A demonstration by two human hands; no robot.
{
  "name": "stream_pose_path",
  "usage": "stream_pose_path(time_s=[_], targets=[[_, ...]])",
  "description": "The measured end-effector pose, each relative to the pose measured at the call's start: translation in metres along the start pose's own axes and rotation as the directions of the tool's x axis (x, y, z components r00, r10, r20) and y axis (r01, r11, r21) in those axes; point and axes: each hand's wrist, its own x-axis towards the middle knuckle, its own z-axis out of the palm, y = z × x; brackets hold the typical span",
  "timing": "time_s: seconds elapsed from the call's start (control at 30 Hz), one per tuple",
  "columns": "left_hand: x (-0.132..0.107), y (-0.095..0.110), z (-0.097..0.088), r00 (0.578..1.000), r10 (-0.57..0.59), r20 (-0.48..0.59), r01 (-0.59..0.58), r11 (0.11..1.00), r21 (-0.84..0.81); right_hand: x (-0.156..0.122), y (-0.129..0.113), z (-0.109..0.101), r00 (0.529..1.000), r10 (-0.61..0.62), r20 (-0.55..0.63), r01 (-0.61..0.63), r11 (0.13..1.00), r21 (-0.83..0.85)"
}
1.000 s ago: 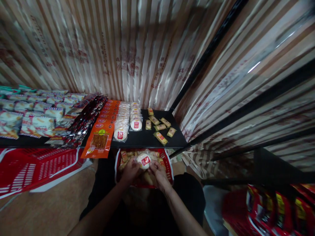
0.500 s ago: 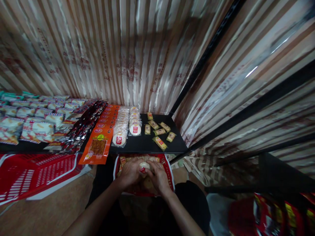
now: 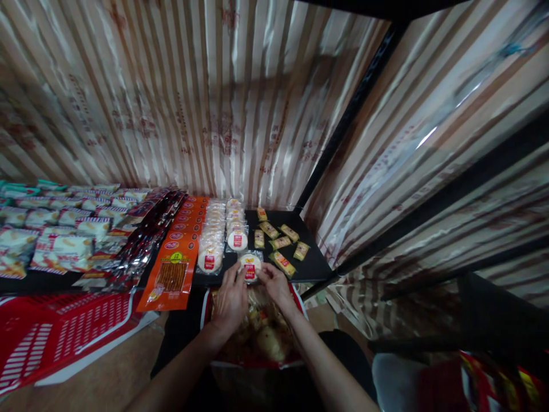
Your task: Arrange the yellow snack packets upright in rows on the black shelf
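Observation:
Both hands hold one round white cake in clear wrap with a red label point(image 3: 250, 267), right at the front edge of the black shelf point(image 3: 315, 264). My left hand point(image 3: 229, 297) pinches its left side and my right hand point(image 3: 274, 284) pinches its right side. The packet sits just in front of two rows of the same white cakes point(image 3: 218, 234). Below my hands, a red basket point(image 3: 300, 300) holds more wrapped snacks.
Several small yellow snack bars point(image 3: 281, 243) lie to the right on the shelf. Orange packets point(image 3: 174, 269), dark red packets point(image 3: 141, 234) and white bags point(image 3: 55, 240) fill the shelf to the left. Red baskets point(image 3: 55, 337) lie lower left. A striped sheet covers the walls.
My hands lifted the round cake out of the red basket and carried it up and forward to the shelf's front edge. The view tilted down slightly.

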Motion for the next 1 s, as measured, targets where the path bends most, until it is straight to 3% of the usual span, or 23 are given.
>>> stream_pose_path(time_s=[0.2, 0.5, 0.83, 1.0], targets=[[0.017, -0.016, 0.015, 0.987, -0.105, 0.126, 0.095, 0.992, 0.087, 0.041, 0.003, 0.017, 1.000, 0.003, 0.002, -0.003, 0.990, -0.142], [0.037, -0.030, 0.035, 0.980, -0.124, 0.154, 0.116, 0.992, 0.058, 0.066, 0.008, 0.031, 0.994, -0.011, -0.105, -0.040, 0.879, -0.475], [0.044, -0.042, 0.052, 0.999, -0.021, 0.041, 0.017, 0.996, 0.089, 0.073, 0.012, 0.041, 0.987, -0.037, -0.155, -0.018, 0.941, -0.337], [0.046, -0.050, 0.061, 1.000, 0.019, 0.001, -0.019, 0.992, 0.129, 0.072, 0.007, 0.046, 0.982, -0.072, -0.174, 0.000, 0.923, -0.385]])
